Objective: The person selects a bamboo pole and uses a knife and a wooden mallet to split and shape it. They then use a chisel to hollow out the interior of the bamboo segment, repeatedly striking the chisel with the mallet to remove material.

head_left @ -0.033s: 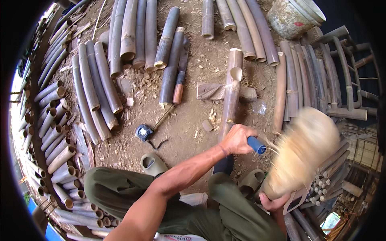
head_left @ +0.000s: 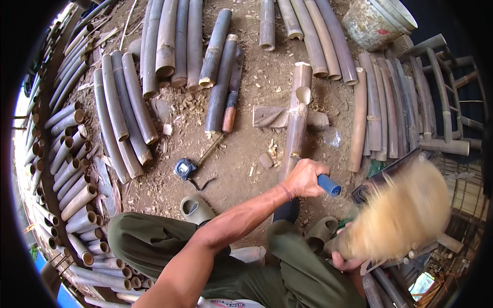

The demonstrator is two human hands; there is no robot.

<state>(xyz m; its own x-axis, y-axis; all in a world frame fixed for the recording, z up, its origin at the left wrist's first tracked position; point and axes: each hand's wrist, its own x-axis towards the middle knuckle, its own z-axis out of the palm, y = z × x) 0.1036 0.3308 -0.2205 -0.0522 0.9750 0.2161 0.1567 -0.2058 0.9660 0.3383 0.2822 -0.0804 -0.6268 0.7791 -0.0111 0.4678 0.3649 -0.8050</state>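
My left hand (head_left: pixel 306 177) is wrapped round a chisel with a blue handle (head_left: pixel 329 186); its butt sticks out on the right and my fingers hide much of the rest. It is held at the near end of a bamboo pole (head_left: pixel 297 128), which has a round notch cut toward its far end. That pole lies across a flat wooden block (head_left: pixel 270 117). At the lower right, my right hand (head_left: pixel 345 261) grips the narrow end of a thick wooden mallet (head_left: pixel 403 213). The mallet's head is smeared by motion and stands apart from the chisel.
Cut bamboo poles (head_left: pixel 123 97) lie in rows at left, ahead and right, with a stack (head_left: pixel 67 154) at far left. A blue tape measure (head_left: pixel 184 168) and a knife-like tool with an orange-brown end (head_left: pixel 229 118) rest on the dirt. A dirty bucket (head_left: pixel 377 25) stands far right.
The mallet has swung to the right and a little down, farther from the chisel's handle. A dark object and a green patch behind it now show. My left hand keeps its place.
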